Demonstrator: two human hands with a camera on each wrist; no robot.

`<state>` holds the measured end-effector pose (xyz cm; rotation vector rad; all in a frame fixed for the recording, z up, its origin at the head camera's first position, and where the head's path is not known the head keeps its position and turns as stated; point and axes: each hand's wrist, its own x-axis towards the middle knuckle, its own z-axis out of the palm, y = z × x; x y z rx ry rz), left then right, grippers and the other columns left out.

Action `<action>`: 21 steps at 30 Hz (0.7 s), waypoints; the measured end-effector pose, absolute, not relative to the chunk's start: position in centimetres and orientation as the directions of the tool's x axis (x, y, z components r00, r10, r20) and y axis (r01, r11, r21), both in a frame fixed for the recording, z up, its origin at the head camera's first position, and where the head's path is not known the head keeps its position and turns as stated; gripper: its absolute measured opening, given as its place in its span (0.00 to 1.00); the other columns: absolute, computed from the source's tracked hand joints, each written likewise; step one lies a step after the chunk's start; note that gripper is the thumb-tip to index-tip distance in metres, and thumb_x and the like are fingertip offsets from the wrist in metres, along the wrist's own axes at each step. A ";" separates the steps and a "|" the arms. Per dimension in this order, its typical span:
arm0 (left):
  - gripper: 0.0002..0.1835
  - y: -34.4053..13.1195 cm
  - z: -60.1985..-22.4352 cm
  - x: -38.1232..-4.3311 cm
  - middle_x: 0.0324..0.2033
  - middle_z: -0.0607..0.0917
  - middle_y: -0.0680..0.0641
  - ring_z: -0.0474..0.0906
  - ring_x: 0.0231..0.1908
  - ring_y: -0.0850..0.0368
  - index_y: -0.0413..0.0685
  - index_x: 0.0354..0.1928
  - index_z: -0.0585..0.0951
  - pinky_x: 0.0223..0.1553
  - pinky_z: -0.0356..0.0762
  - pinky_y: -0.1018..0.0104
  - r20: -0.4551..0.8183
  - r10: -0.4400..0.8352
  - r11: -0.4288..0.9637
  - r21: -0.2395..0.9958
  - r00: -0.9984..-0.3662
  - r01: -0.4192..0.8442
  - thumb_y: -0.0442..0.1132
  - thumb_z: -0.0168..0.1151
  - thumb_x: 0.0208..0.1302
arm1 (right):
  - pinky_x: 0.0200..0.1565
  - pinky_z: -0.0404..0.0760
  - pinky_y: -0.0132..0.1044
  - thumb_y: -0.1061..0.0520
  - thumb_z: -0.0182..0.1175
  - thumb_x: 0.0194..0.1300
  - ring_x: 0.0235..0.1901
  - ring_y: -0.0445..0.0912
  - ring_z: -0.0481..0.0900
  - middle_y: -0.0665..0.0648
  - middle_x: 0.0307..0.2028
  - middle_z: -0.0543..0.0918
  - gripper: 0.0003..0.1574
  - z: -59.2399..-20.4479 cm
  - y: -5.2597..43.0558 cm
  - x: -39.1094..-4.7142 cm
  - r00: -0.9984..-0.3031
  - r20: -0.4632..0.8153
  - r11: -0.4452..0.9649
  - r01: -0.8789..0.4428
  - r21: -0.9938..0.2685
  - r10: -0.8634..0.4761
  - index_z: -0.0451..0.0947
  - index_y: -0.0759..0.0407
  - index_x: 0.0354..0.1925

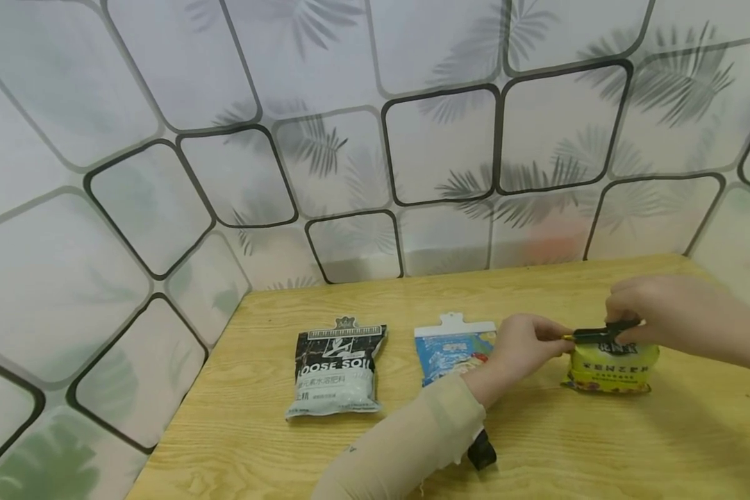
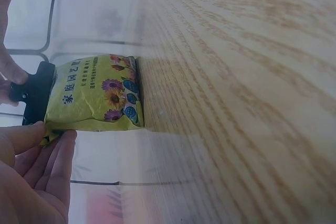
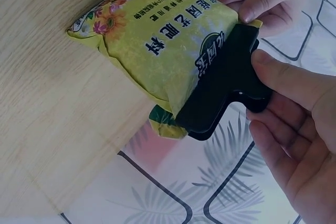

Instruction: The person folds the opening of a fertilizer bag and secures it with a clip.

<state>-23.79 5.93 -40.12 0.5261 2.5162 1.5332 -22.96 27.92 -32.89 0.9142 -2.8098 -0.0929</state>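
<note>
A yellow bag of plant fertilizer with printed flowers stands on the wooden table at the right. Across its top lies a black bag clip, and a folded corner of the bag sticks out past one end of it. My right hand grips the clip's handle between thumb and fingers. With thumb and fingertips, my left hand pinches the bag's other top corner, close by the clip's end.
Left of the hands lies a blue bag under a white clip, partly hidden by my left hand. Farther left is a black and grey soil bag with a clip along its top. A patterned wall borders the table.
</note>
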 end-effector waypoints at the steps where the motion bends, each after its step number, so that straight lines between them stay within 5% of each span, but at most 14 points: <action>1: 0.08 5.9 -40.1 -23.8 0.39 0.95 0.57 0.83 0.31 0.75 0.55 0.47 0.94 0.33 0.81 0.79 0.055 0.369 0.419 0.881 -0.928 0.219 0.40 0.74 0.69 | 0.25 0.74 0.29 0.51 0.88 0.39 0.24 0.28 0.70 0.37 0.26 0.75 0.25 -32.9 27.9 -23.0 -0.789 0.161 0.805 -0.581 0.117 -0.593 0.78 0.41 0.25; 12: 0.09 5.8 -40.0 -23.9 0.41 0.95 0.57 0.84 0.33 0.75 0.55 0.48 0.94 0.35 0.81 0.80 0.061 0.386 0.425 0.874 -0.920 0.236 0.40 0.75 0.68 | 0.25 0.76 0.30 0.50 0.89 0.35 0.24 0.30 0.73 0.35 0.26 0.74 0.26 -32.9 27.8 -22.7 -0.735 0.223 0.767 -0.629 0.130 -0.640 0.78 0.39 0.24; 21: 0.09 5.8 -39.8 -23.9 0.42 0.94 0.57 0.85 0.35 0.74 0.54 0.49 0.93 0.34 0.81 0.79 0.052 0.391 0.426 0.875 -0.919 0.230 0.39 0.75 0.68 | 0.25 0.76 0.30 0.51 0.90 0.36 0.24 0.30 0.74 0.35 0.26 0.75 0.27 -32.9 27.7 -23.0 -0.759 0.184 0.781 -0.614 0.117 -0.625 0.78 0.39 0.24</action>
